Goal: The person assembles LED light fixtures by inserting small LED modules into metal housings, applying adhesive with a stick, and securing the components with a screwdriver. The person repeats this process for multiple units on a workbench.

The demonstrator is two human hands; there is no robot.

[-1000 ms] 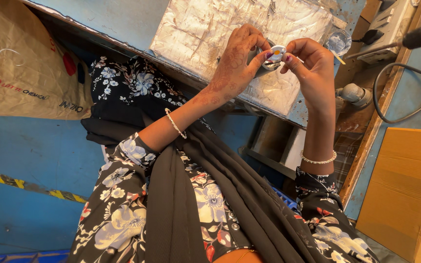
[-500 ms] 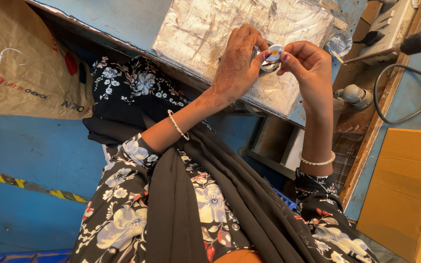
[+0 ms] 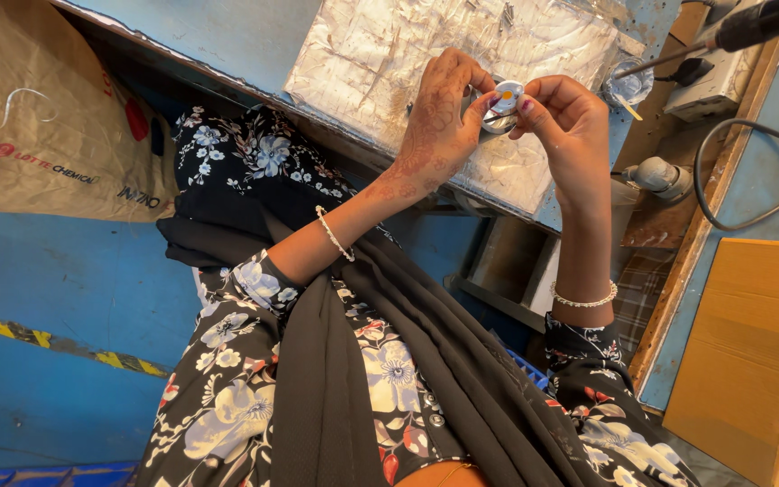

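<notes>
left hand (image 3: 439,113) pinched small round white part (image 3: 504,96) | right hand (image 3: 565,108) gripped its other edge, steadied between both above foil-covered tabletop (image 3: 380,54) | power drill (image 3: 759,22) hung right, apart

A small workshop: beyond the fingers (image 3: 462,90) lies a scuffed blue work surface (image 3: 227,32) with a foil-like sheet (image 3: 389,63); a power tool (image 3: 759,22) hangs right of them, cardboard boxes (image 3: 750,361) below it.
</notes>
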